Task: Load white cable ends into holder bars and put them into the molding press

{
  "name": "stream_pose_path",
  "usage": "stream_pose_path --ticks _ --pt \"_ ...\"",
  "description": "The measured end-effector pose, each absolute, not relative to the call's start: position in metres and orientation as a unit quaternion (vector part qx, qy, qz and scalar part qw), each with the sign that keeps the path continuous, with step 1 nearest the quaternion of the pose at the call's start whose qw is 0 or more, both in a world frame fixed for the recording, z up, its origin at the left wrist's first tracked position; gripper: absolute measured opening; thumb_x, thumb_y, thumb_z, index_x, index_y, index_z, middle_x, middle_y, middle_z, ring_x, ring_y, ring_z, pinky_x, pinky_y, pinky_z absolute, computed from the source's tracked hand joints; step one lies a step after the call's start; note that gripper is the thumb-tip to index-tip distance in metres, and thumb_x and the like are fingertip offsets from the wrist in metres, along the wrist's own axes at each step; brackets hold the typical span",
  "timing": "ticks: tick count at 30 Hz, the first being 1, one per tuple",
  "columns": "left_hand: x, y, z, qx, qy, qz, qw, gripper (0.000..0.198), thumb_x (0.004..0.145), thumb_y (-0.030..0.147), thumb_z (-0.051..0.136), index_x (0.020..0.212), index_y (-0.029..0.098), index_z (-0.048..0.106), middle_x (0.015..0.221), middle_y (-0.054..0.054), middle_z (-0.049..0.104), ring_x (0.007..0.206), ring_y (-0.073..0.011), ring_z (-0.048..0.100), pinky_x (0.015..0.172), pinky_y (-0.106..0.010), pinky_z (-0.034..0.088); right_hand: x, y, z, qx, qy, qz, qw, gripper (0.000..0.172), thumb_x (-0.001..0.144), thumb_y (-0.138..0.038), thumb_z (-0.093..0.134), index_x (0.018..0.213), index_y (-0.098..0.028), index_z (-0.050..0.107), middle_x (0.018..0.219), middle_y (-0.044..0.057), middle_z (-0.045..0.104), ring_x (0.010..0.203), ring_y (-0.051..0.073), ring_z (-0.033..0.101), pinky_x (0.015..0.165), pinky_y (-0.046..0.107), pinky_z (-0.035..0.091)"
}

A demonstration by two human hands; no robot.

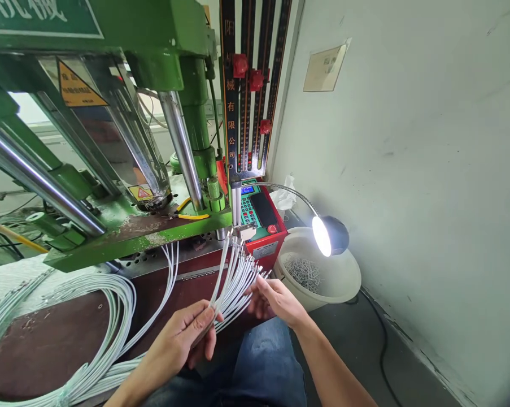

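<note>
A fanned bundle of white cables [238, 291] with bare metal ends spreads out above my lap. My left hand [195, 330] is closed round the lower part of this bundle, thumb on top. At the right side of the fan, my right hand [275, 297] pinches one or more cable ends between thumb and fingers; how many I cannot tell. A long coil of white cables [125, 316] lies on the brown worktop [55, 345] to the left, tied near the front.
A green press [153, 232] stands ahead, with yellow-handled pliers [193, 216] on its bed. A red control box [266, 249] is beside it. Under a lit gooseneck lamp [331, 236], a white tub [343, 277] holds small metallic-looking pieces. A wall [407, 169] rises at the right.
</note>
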State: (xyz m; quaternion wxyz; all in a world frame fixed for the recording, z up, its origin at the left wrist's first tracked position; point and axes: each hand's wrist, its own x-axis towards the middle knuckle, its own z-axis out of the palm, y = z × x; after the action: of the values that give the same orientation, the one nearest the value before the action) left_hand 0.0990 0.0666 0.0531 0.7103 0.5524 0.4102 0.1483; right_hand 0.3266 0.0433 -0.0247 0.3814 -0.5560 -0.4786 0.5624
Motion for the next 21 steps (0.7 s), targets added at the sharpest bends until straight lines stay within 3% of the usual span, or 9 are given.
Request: stream_pose_path --ticks 3,6,9,12,16,18,21 --pt "0.095 0.049 0.031 0.507 0.375 0.071 0.773 0.05 0.082 0.066 0.051 0.083 0.017 0.061 0.055 -0.003 0.066 0.036 -0.0101 0.046 0.039 -0.022 0.028 0.308 0.034 -0.01 -0.343 -0.443 0.646 0.518 0.064 0.084 -0.067 0.056 0.122 -0.017 0.061 0.099 0.011 0.07 0.083 0.018 0.067 0.07 0.03 0.053" --pt "0.092 0.03 0.009 0.476 0.362 0.019 0.801 0.047 0.082 0.062 0.055 0.08 0.016 0.064 0.064 -0.007 0.07 0.052 -0.0154 0.06 0.049 -0.024 0.041 0.287 0.03 -0.01 -0.302 -0.414 0.675 0.531 0.049 0.086 -0.055 0.063 0.116 -0.016 0.065 0.095 0.009 0.071 0.079 0.015 0.066 0.069 0.026 0.052" --pt "0.101 0.02 -0.009 0.452 0.328 0.018 0.83 0.042 0.076 0.058 0.067 0.078 0.016 0.066 0.073 -0.008 0.071 0.063 -0.0176 0.063 0.058 -0.027 0.046 0.272 0.028 -0.02 -0.295 -0.411 0.719 0.476 0.047 0.088 -0.057 0.058 0.098 -0.012 0.07 0.079 0.007 0.071 0.068 0.013 0.065 0.063 0.024 0.05" --pt "0.117 0.017 -0.023 0.394 0.317 0.131 0.853 0.046 0.07 0.061 0.071 0.074 0.016 0.065 0.061 -0.003 0.064 0.049 -0.0117 0.054 0.047 -0.023 0.039 0.27 0.029 -0.025 -0.323 -0.416 0.719 0.453 0.043 0.087 -0.053 0.062 0.093 -0.012 0.071 0.079 0.007 0.071 0.073 0.014 0.065 0.068 0.024 0.05" --pt "0.132 0.02 -0.029 0.353 0.356 0.201 0.842 0.046 0.074 0.059 0.069 0.076 0.014 0.064 0.047 0.003 0.053 0.033 -0.0041 0.032 0.035 -0.02 0.018 0.28 0.039 -0.02 -0.377 -0.352 0.681 0.519 0.044 0.079 -0.047 0.073 0.109 -0.015 0.067 0.092 0.007 0.072 0.075 0.014 0.065 0.066 0.025 0.051" --pt "0.135 0.021 -0.026 0.339 0.358 0.194 0.848 0.044 0.076 0.058 0.067 0.078 0.014 0.064 0.048 0.002 0.055 0.032 -0.0049 0.035 0.035 -0.02 0.019 0.284 0.043 -0.017 -0.396 -0.343 0.672 0.523 0.045 0.08 -0.051 0.071 0.106 -0.014 0.068 0.091 0.008 0.072 0.074 0.015 0.066 0.065 0.026 0.052" --pt "0.141 0.024 -0.02 0.315 0.348 0.216 0.856 0.041 0.075 0.055 0.069 0.079 0.015 0.064 0.051 0.001 0.059 0.034 -0.0063 0.04 0.035 -0.02 0.024 0.288 0.046 -0.016 -0.418 -0.378 0.691 0.453 0.05 0.082 -0.059 0.064 0.098 -0.012 0.071 0.088 0.008 0.072 0.066 0.012 0.063 0.057 0.022 0.048"
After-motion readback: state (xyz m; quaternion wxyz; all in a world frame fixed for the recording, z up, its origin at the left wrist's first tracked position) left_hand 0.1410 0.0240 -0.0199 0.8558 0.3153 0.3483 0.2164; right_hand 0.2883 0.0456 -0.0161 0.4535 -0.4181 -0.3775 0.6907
